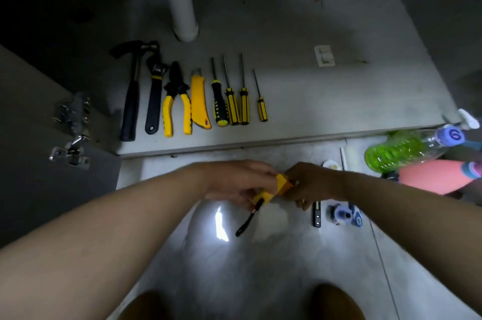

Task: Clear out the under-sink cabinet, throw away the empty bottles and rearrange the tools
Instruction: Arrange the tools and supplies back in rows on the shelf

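left hand + right hand fingers grip 1 yellow tool | 4 screwdrivers | 1 hammer

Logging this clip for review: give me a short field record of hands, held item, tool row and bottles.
hands: left hand and right hand together hold one item
held item: yellow tool with black strap, type unclear
tool row: hammer, wrench, pliers, utility knife, four screwdrivers, side by side on cabinet floor
bottles: green bottle and pink bottle, lying right of the hands

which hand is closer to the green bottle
Right. The right hand is lower-left of the green bottle; the left hand lies farther left. Both grip a yellow tool.
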Demonstrator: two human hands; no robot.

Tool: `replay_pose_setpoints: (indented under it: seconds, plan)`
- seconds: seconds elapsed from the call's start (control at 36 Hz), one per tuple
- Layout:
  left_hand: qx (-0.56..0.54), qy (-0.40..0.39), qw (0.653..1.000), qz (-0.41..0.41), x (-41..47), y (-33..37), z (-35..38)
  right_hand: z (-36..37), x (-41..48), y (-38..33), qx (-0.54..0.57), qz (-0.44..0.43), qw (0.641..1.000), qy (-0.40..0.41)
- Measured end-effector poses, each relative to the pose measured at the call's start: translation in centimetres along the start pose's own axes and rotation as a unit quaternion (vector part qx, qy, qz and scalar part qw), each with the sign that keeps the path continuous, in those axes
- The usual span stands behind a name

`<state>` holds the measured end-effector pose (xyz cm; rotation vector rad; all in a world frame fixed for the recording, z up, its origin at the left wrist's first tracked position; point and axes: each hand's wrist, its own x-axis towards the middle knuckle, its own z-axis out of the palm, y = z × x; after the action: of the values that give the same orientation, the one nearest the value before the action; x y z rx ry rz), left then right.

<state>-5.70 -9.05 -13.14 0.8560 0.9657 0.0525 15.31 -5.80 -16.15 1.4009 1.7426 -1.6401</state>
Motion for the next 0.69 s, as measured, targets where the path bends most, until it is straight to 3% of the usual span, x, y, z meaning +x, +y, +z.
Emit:
replay_pose_setpoints:
  seconds: [0.08,0.17,0.28,0.39,0.56,0.69]
  plan:
    - [-0.123,-0.094,0.987,0.041,-1.8,2.8,-1.9,-3.3,-2.3,-1.6,0.100,-0.030,0.993,-0.055]
    - [-0.182,-0.072,0.971,0.138,-3.0,5.0,-3.6,-6.2,-3.6,-2.9,0.173,-0.081,0.982,0.011]
    - [-0.232,0.072,0.941,0.238,-3.6,7.4,-5.6,-9.3,-2.9,-4.8,0.172,-0.121,0.961,0.177]
    - [-0.254,0.179,0.911,0.272,-3.9,9.0,-7.7,-11.6,-1.0,-6.8,0.181,-0.097,0.939,0.275]
    - [-0.154,0.413,0.857,0.268,-3.0,10.5,-10.4,-13.1,1.7,-9.3,0.256,-0.080,0.902,0.339]
    - [-0.078,0.519,0.812,0.254,-1.4,11.6,-13.4,-14.0,4.1,-11.0,0.306,-0.042,0.875,0.372]
